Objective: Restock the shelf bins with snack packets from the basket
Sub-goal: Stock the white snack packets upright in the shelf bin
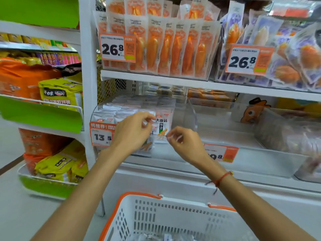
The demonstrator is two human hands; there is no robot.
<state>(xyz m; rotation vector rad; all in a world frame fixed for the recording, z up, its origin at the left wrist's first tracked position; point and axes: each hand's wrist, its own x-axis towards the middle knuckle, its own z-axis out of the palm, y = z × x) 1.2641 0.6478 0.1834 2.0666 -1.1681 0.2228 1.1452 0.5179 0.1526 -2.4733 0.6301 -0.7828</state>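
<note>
At the snack aisle's lower shelf, my two hands work at the front of a clear bin (pixel 104 108) packed with white spicy-strip packets. My left hand (pixel 133 134) has its fingers (pixel 147 117) curled, pinching the top edge of one white packet (pixel 162 126) printed with black characters and a green stripe; the packet stands upright at the bin's front right corner. My right hand (pixel 184 143) is just beside it, fingers curled and pinching what looks like the packet's lower right corner, though blur keeps me from being sure of the contact. A second packet (pixel 147 145) sits lower, against the bin's front wall, partly hidden behind my left hand.

The step in hand appears to be seating this packet into the row and squaring it up. The neighbouring clear bin (pixel 225 122) to the right holds nothing that I can make out. The white basket (pixel 173 216) with orange handles waits below at the frame's bottom edge, a few packets showing dimly at its floor.

Next, by my reading, both hands need to let go once the packet stands straight, then one reaches down into the basket for another packet.
</note>
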